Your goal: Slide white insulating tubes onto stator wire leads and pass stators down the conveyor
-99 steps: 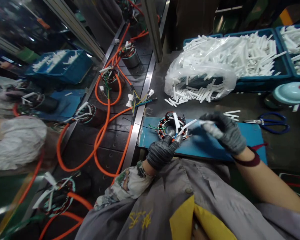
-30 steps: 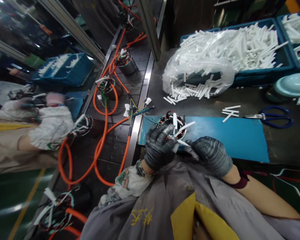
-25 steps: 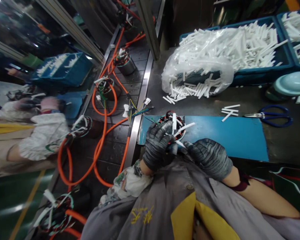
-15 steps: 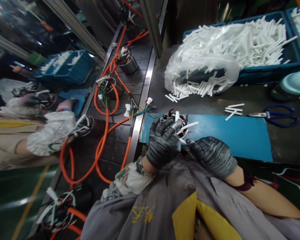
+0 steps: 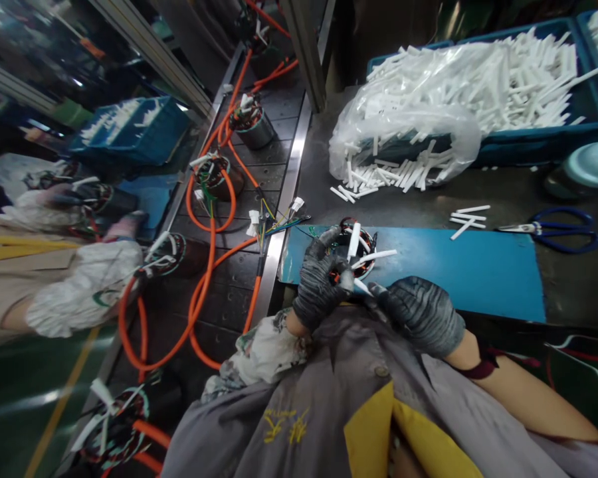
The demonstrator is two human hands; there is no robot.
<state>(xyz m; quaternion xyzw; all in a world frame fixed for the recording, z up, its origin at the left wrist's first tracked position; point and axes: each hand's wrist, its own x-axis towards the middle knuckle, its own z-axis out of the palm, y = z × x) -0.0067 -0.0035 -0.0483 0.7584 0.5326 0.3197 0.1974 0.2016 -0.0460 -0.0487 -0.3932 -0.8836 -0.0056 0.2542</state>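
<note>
A round motor stator (image 5: pixel 355 241) with coloured windings and white sleeves sticking out of it lies at the left end of a blue mat (image 5: pixel 458 272). My left hand (image 5: pixel 321 282), in a dark grey glove, curls over the stator's near edge and pinches a wire there. My right hand (image 5: pixel 418 312), gloved too, is closed just right of it, and its fingertips pinch a short white sleeve (image 5: pixel 361 285) against the left hand.
A plastic bag and blue bins of white sleeves (image 5: pixel 458 86) fill the back right. Blue scissors (image 5: pixel 553 230) and loose sleeves (image 5: pixel 466 217) lie behind the mat. Left runs a conveyor (image 5: pixel 229 219) with stators and orange cables. Another person's sleeve (image 5: pixel 74 292) works at far left.
My right hand came back from the right and closed in beside the left at the stator's near edge. In the last second both hands barely shifted; the left forefinger lifted off the stator top.
</note>
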